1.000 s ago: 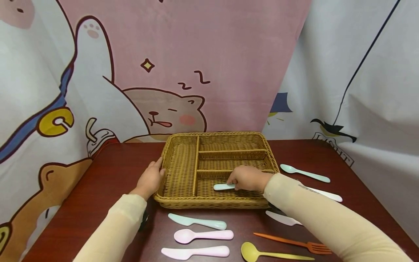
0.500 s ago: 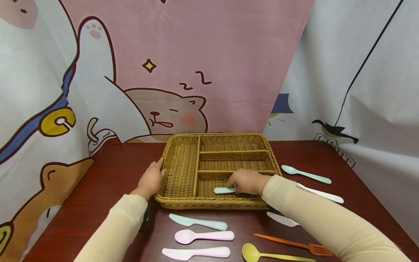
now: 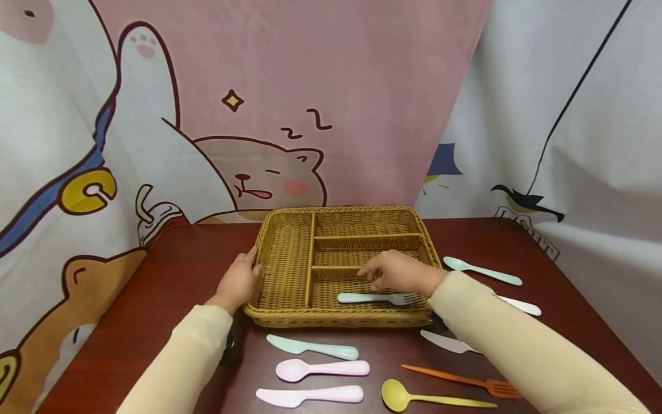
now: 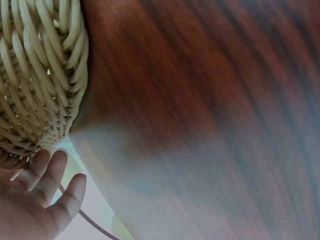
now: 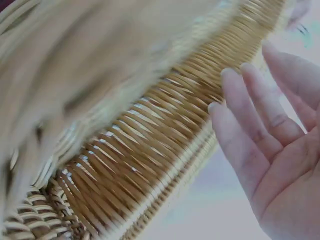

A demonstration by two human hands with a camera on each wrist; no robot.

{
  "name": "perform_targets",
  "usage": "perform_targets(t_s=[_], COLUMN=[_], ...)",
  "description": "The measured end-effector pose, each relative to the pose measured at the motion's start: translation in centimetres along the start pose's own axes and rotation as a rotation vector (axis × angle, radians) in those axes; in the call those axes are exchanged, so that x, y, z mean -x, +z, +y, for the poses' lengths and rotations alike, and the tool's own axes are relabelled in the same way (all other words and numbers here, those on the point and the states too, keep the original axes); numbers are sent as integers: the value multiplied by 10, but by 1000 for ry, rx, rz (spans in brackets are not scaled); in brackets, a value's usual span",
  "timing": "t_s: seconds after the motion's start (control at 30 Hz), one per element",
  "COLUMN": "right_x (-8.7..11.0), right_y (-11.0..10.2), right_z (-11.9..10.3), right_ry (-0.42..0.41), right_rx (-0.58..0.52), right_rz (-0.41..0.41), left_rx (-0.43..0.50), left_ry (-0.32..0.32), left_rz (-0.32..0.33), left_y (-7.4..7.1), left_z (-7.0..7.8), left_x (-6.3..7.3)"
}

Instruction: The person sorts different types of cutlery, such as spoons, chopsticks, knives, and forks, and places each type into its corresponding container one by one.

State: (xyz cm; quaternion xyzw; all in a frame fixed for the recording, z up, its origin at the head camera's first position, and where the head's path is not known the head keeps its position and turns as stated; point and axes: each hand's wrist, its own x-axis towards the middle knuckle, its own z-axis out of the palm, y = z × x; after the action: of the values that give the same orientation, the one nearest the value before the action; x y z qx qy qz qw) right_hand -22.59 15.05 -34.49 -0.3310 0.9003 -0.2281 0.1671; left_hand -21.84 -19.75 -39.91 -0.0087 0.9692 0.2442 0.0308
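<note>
A divided wicker basket (image 3: 283,317) sits at the back of the table. In its front right compartment lies a mint green fork (image 3: 359,298), handle to the left and tines to the right. My right hand (image 3: 398,272) hovers just above and behind the fork, apart from it. The right wrist view shows that hand's fingers (image 5: 240,137) relaxed, with nothing between them, near a wicker divider (image 5: 145,150). My left hand (image 3: 237,284) rests against the basket's left side, and in the left wrist view its loosely bent fingers (image 4: 52,175) touch the wicker edge.
In front of the basket lie a mint knife (image 3: 312,348), pink spoon (image 3: 323,369), pink knife (image 3: 310,395), yellow spoon (image 3: 395,395), orange fork (image 3: 455,376) and pale knife (image 3: 447,341). A mint spoon (image 3: 483,270) and a partly hidden white handle (image 3: 522,305) are at the right.
My right hand has let go of the mint green fork and lifted slightly up and away, leaving it in the front right compartment. My left hand stays at the basket's side.
</note>
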Motion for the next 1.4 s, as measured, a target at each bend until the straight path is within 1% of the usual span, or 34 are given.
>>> perform_targets(t_s=[0.1,0.17,0.23,0.43,0.63,0.8,1.03,1.17,1.27,1.4], right_x=[8,14,20,38,59,75,94,104,110,119], right_y=[-8,-11,-11,-8,-1,7,19,27,32,39], right_z=[1,2,2,0,0,2,11,16,21,28], right_ry=[9,6,-3,32,47,38,2,-14,-18,-2], right_rx=[-122,-173,-201,-278,-332,-360,-443,-462,-459,-483], right_rz=[36,60,86,149,173,190,160,137,124,102], left_rx=[4,11,19,11,5,6,2,5,5,-3], left_ry=[-2,-4,-8,-1,9,9,-2,-1,-3,10], left_rz=[0,9,9,3,4,6,-12,-13,-9,0], left_y=[-1,-1,-1,0,0,-1,0,0,0,1], left_z=[0,0,0,-3,-3,-1,-2,-2,-2,-2], left_x=[0,1,1,0,0,-1,-1,-2,-2,-2])
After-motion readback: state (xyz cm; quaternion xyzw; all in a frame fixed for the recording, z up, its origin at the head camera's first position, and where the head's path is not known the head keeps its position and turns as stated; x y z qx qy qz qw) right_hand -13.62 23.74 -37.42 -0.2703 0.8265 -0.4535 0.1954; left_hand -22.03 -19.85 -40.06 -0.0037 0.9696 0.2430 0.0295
